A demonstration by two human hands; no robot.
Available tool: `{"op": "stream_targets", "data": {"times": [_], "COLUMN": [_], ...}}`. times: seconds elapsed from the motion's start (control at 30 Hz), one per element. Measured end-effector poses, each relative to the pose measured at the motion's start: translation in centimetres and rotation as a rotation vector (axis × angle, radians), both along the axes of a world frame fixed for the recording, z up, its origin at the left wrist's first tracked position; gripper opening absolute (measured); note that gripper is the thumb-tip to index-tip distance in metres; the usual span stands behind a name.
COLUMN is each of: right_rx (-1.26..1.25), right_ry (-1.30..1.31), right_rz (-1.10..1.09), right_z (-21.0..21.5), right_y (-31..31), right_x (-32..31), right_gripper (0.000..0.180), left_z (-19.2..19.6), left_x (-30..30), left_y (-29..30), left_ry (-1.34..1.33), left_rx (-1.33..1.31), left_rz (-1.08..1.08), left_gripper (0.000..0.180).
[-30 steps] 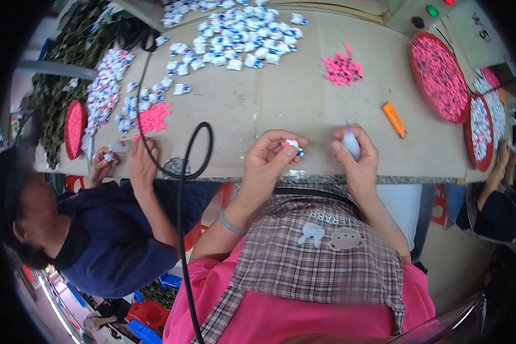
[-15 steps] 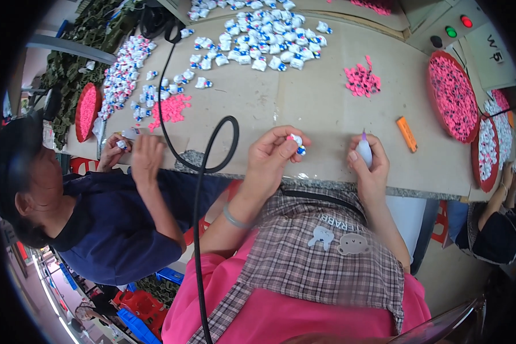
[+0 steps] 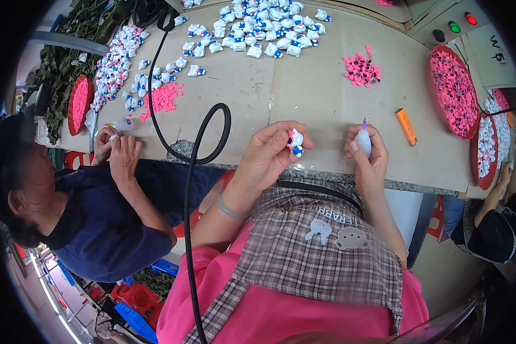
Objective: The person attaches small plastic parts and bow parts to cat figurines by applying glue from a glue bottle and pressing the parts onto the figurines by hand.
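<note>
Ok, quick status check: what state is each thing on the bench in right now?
left hand: closed around a small white figure, lifted off the table
right hand: grips a small bottle, tip up
orange marker: lying flat
black cable: looped over the table edge
red trays: filled with pink pieces

White-blue-pink figurine point(image 3: 295, 141) — orange marker point(image 3: 406, 126).
</note>
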State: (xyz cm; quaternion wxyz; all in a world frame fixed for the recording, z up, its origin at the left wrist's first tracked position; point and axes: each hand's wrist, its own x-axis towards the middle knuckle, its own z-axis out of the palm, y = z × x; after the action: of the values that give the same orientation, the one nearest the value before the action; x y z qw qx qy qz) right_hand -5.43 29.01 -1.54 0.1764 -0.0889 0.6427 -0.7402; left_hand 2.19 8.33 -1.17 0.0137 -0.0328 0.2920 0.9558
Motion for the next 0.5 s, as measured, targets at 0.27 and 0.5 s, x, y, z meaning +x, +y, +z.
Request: {"op": "stream_targets", "data": {"times": [0.27, 0.5], "right_rx": [-0.007, -0.043], "right_ry": [0.023, 0.114], "right_rz": [0.016, 0.03], "right_z": [0.04, 0.13], "right_y": [0.01, -0.63], "right_x": [-0.15, -0.19], "right_gripper": [0.02, 0.027], "left_z": [-0.24, 0.42], "left_x": [-0.09, 0.2], "left_y": [0.01, 0.02], "left_ry": [-0.007, -0.063], "left_rx": [0.034, -0.057], "left_rz": [-0.014, 0.034], "left_gripper": [0.034, 0.033]}}
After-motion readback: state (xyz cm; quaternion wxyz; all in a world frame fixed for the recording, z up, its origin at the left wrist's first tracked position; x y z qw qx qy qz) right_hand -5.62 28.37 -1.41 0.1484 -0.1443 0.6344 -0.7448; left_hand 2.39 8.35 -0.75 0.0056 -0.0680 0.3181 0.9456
